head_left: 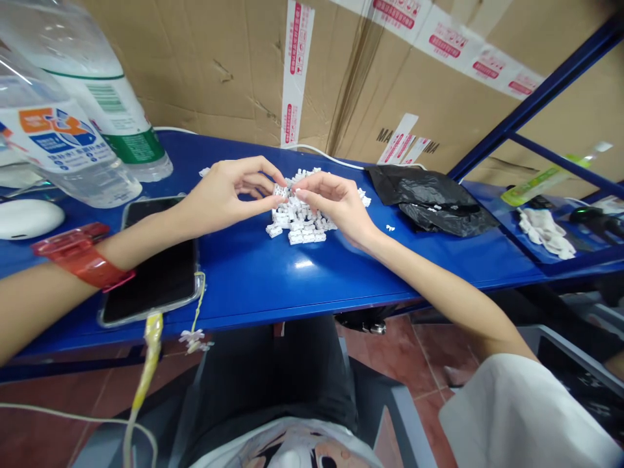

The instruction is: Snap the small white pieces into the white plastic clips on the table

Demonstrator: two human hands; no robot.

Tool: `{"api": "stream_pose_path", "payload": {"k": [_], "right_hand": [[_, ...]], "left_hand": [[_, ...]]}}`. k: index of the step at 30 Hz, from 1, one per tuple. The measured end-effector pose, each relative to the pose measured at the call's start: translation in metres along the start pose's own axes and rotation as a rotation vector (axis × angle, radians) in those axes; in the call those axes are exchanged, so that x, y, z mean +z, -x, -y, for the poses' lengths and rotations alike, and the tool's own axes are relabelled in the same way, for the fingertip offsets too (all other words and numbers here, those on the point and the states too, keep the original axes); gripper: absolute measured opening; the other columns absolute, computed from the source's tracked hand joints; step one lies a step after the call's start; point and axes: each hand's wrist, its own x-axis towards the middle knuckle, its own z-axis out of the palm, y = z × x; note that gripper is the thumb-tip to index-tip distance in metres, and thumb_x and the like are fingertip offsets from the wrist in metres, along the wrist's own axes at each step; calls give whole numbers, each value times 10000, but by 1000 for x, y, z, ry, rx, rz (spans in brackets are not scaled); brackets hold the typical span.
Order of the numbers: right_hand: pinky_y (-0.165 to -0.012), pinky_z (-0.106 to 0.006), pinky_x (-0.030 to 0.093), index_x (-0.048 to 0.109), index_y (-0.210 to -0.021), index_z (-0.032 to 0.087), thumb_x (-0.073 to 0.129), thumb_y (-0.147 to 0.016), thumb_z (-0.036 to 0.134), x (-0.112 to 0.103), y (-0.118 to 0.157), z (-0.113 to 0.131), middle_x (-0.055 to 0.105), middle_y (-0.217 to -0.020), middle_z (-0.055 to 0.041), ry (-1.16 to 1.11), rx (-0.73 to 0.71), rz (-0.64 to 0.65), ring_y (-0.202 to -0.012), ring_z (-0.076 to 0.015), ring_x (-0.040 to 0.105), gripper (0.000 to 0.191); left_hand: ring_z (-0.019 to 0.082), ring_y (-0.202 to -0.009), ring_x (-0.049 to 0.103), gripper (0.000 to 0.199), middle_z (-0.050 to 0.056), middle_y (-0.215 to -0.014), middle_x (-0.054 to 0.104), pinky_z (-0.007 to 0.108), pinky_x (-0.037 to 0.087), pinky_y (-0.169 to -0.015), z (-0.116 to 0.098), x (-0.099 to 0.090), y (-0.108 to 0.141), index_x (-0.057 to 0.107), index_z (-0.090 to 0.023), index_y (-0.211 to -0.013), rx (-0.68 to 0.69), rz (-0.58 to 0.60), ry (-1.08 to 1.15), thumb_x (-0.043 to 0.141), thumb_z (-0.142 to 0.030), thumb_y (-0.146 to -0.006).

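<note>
- Lap (273, 383) of a seated person, dark trousers, nearest.
- Phone (156, 286), dark screen, clear case, near L on a blue table (268, 286); taped cable (153, 344) hangs off the near edge.
- Left hand (229, 192): thumb & forefinger pinched on a sm. white block (280, 190), dotted face showing.
- Right hand (341, 205): thumb & forefinger close tog., just R of the block; can't tell if a bit is btwn them. Hands apart, fingertips nearly meeting.
- Handling, my judgement: hold the block by its edges w/ a light, steady pinch, dotted face in sight; let the R fingertips do the fine work, low over the pile so any dropped bit lands there.
- White pile (307, 231), sm. pcs: below & btwn the hands, spilling nearer than the fingertips & beyond them; the block sits above its L side. One loose pc (390, 228) lies R of the right hand.
- Black bag (433, 195), crumpled, farther R; clear bottles (73, 130) far L.
- Cardboard (219, 78), taped, farthest, behind all.
</note>
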Motion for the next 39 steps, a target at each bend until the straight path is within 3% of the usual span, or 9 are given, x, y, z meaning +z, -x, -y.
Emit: {"api": "stream_pose_path", "payload": {"k": [7, 12, 23, 32, 39], "right_hand": [[-739, -343, 570, 784, -946, 236, 879, -802, 544, 7, 2, 8, 800, -929, -20, -25, 65, -37, -840, -171, 702, 353], [-798, -349, 592, 781, -927, 224, 873, -820, 527, 12, 6, 10, 784, -922, -29, -34, 19, -75, -909, -185, 725, 334], [-797, -355, 592, 812, -851, 229, 921, -764, 532, 16, 8, 11, 797, -878, -16, -86, -20, -167, -841, -176, 714, 334], [-819, -350, 587, 839, -808, 235, 935, -779, 437, 17, 11, 12, 792, -829, -8, -150, -51, -184, -829, -172, 715, 225], [-625, -284, 476, 778, -850, 221, 955, -728, 507, 16, 11, 17, 737, -795, 10, -202, 87, -120, -665, -107, 567, 358]], "left_hand": [[159, -806, 701, 245, 50, -990, 815, 295, 512, -682, -5, 4, 3, 697, -186, -1058, 115, -78, -105, 692, -395, -930], [167, -780, 697, 255, 54, -1010, 820, 324, 505, -681, -5, 6, 4, 699, -188, -1075, 131, -98, -116, 689, -402, -937], [186, -788, 676, 297, 10, -1013, 826, 364, 509, -718, -4, 4, 5, 685, -261, -1074, 97, -111, -174, 680, -514, -917], [151, -727, 660, 232, 12, -1051, 819, 332, 504, -684, -3, 4, 5, 692, -247, -1072, 201, -112, -215, 653, -454, -975], [153, -645, 654, 172, -4, -897, 796, 298, 509, -643, 12, 5, 4, 711, -257, -1087, 391, -152, -371, 658, -377, -976]]}}
